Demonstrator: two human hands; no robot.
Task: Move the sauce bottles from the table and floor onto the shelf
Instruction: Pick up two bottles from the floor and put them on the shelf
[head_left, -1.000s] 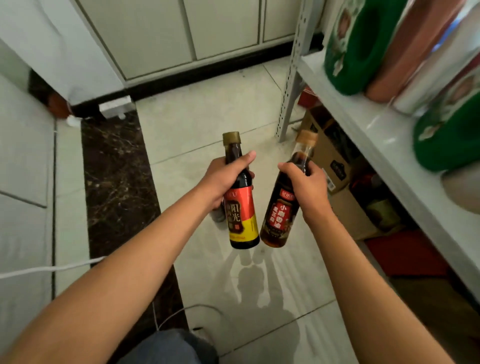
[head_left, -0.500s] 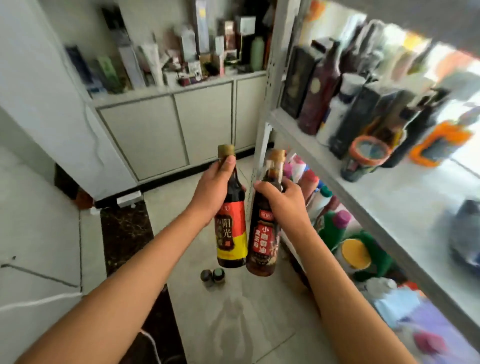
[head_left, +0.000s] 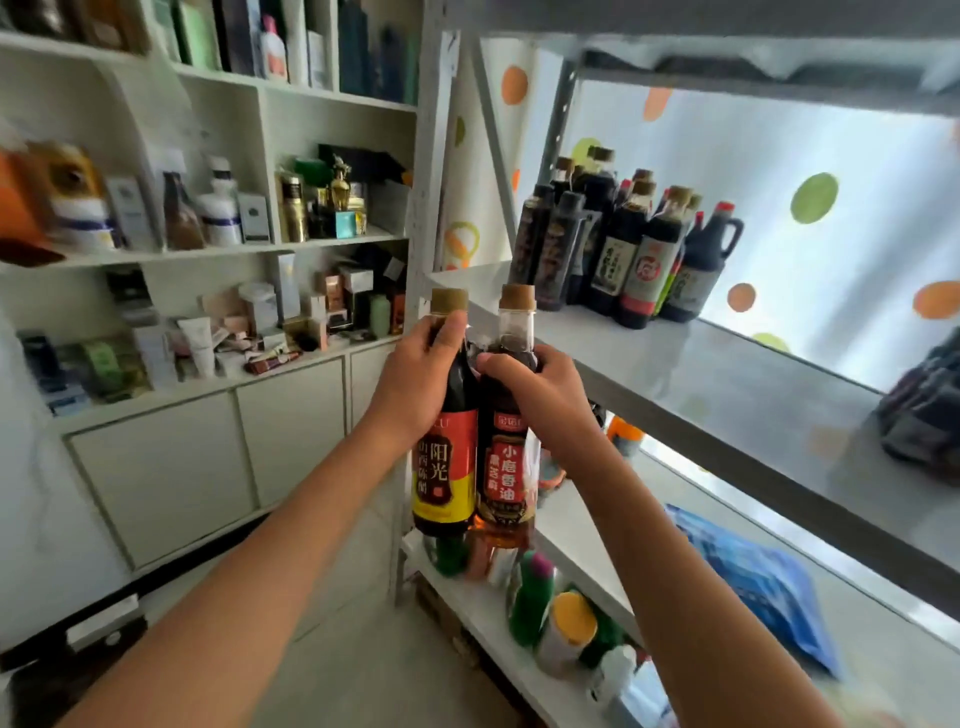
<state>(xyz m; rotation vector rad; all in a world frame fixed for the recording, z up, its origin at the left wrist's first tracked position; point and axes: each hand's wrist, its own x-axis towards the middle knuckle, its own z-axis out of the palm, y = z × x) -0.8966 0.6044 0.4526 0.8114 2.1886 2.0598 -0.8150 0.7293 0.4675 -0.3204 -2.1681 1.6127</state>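
Dark bottles, red and yellow labels, pale shelving and a dotted backdrop

A red-and-yellow label is carried by the dark glass vinegar bottle (head_left: 448, 441), and a tan cap is seen on it; a red label and amber liquid are shown on the clear-necked sesame oil bottle (head_left: 508, 457). The grey-white metal shelf (head_left: 727, 384) is backed by a translucent white sheet (head_left: 831, 244) patterned with orange and green dots. A cluster of near-black sauce bottles (head_left: 623, 249) is marked with pale and red labels.

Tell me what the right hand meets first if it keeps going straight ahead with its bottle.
Probably the front edge of the metal shelf: the right hand and its sesame oil bottle sit just before it. Depth is unclear.
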